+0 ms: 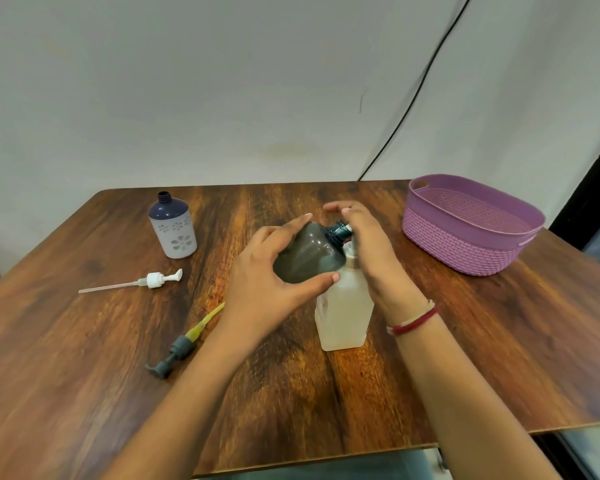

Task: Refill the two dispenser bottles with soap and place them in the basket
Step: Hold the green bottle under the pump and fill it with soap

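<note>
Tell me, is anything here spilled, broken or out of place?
No spill or damage shows. Two pumps lie loose on the table: a white pump and a grey pump. The blue-and-white bottle stands open without one, which suits refilling.

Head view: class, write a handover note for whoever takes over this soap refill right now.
Left hand grips the dark bottle, tipped with its neck at the top of the clear bottle standing on the table.
Right hand is at the two necks; its grip is hidden.
Navy-and-white bottle stands uncapped, back left; white pump and grey pump lie loose.
Done: both pumps off; no pour visible.
Left: fill, refit pumps, set the bottles in the purple basket, which holds none.
</note>
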{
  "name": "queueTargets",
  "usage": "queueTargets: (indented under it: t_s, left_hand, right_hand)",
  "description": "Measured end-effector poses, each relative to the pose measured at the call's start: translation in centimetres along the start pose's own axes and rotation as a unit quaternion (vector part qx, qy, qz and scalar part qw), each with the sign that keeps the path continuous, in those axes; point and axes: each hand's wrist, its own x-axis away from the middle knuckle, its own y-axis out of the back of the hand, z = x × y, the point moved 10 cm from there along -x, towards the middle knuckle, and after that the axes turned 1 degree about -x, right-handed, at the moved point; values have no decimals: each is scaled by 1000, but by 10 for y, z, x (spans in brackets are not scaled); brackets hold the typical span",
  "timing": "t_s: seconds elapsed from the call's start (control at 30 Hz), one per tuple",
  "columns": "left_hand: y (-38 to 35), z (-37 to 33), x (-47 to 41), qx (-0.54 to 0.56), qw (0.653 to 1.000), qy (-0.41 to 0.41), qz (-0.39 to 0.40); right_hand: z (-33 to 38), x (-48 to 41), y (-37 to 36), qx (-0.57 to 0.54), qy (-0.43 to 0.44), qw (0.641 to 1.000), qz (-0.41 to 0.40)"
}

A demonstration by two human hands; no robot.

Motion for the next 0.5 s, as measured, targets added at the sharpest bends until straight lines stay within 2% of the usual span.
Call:
queueTargets:
  t_s: [0.33, 0.4, 0.5]
  left_hand:
    - [0, 0, 0, -11, 1000, 1, 5]
    - [1, -2, -2, -11, 1000, 1, 7]
    - [2, -6, -3, -11, 1000, -3, 9]
  right_hand:
    - [-5, 1, 9, -16, -1, 999, -29]
    - [-13, 2, 8, -5, -33, 999, -12]
    - [-15, 4, 2, -48, -70, 996, 28]
